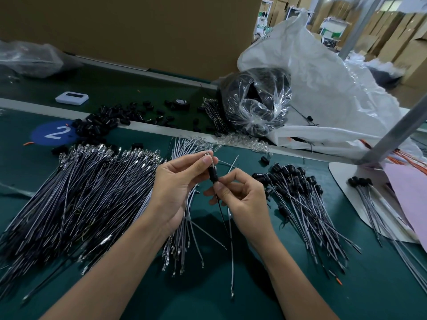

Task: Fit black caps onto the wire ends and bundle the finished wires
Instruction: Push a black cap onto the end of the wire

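In the head view, well right of the round blue sticker marked 2 [55, 133], we see the left hand [178, 183] pinching a small black plastic cap [213, 175] between thumb and forefinger. The right hand [240, 195] pinches the thin black wire [221, 212] just under the cap. A heap of capped black-and-white wires [300, 204] lies farther right of the sticker.

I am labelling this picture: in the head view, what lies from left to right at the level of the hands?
Big pile of uncapped wires → left hand → wire with a black cap, pinched by both hands → right hand → pile of capped wires → small bunch of capped wires → pink sheet.
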{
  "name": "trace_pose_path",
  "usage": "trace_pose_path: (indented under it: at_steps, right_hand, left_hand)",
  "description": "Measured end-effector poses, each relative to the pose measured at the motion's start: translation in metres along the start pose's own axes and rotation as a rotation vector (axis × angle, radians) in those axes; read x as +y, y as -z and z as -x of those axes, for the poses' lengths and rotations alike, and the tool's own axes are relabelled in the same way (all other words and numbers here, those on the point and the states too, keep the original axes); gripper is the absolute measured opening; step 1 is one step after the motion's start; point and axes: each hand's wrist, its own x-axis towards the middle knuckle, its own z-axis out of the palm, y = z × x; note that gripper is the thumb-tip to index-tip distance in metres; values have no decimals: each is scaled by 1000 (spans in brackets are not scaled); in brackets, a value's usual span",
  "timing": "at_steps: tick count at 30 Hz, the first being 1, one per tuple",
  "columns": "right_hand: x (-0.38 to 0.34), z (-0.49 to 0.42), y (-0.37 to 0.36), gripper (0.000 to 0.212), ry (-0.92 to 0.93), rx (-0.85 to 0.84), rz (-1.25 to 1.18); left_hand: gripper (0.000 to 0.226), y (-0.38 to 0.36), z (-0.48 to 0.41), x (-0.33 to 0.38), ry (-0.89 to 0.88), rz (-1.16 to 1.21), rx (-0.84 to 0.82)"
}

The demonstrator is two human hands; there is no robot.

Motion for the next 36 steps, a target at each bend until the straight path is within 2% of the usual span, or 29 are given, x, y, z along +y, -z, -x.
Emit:
trace_pose_path:
  at_steps: [9, 18, 22, 29, 33, 36]
  right_hand:
    - [-1, 0, 0, 11, -20, -30, -7]
    - [2, -1, -1, 10, 54, 35, -50]
    - [4, -1, -2, 6, 57, 40, -66]
    - [6, -4, 2, 7, 38, 16, -45]
    - [6, -3, 3, 7, 96, 60, 15]
    - [7, -3, 4, 10, 135, 113, 83]
  left_hand:
    - [15, 0, 3, 2, -26, -47, -37]
    - [12, -3, 4, 0, -79, -171, -25]
    - [11, -3, 4, 0, -78, -153, -22]
    - [20, -2, 4, -1, -60, -121, -68]
    - [47, -2, 4, -3, 7, -167, -146]
    - [35, -2, 3, -6, 19, -275, -165]
